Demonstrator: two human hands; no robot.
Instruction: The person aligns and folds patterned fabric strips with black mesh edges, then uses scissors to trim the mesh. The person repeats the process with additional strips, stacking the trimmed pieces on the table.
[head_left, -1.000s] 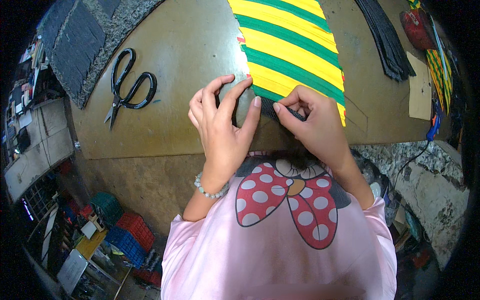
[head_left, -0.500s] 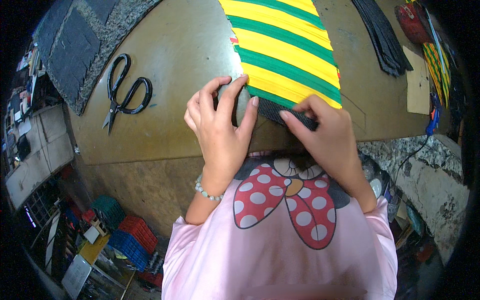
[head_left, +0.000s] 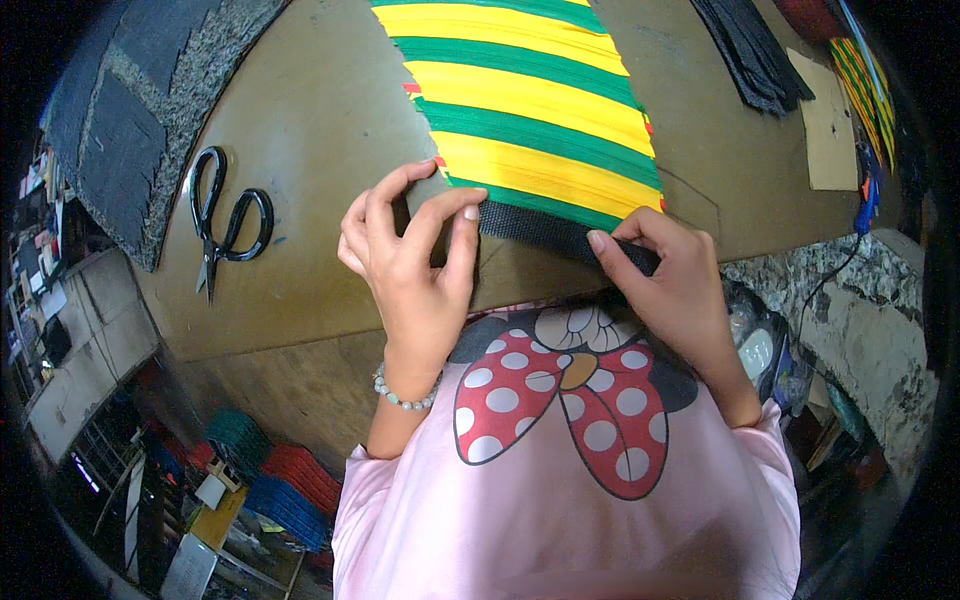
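Observation:
A row of green and yellow ribbon strips (head_left: 530,115) lies across the table, with small red bits at its edges. Along its near edge runs a short piece of black webbing (head_left: 540,228). My left hand (head_left: 412,265) pinches the webbing's left end between thumb and forefinger, its other fingers curled near the ribbon edge. At the other end, my right hand (head_left: 678,275) grips the webbing with the thumb on top; its fingertips are partly hidden.
Black-handled scissors (head_left: 222,220) lie on the brown table (head_left: 310,190) to the left. Dark woven sheets (head_left: 125,110) cover the far left corner. To the right are black strips (head_left: 750,55), a tan card (head_left: 828,125) and a blue-handled tool (head_left: 866,200). Crates (head_left: 300,475) stand below.
The view has shifted, so the table things sit differently in the picture. My hands are farther apart, and more of the webbing shows between them.

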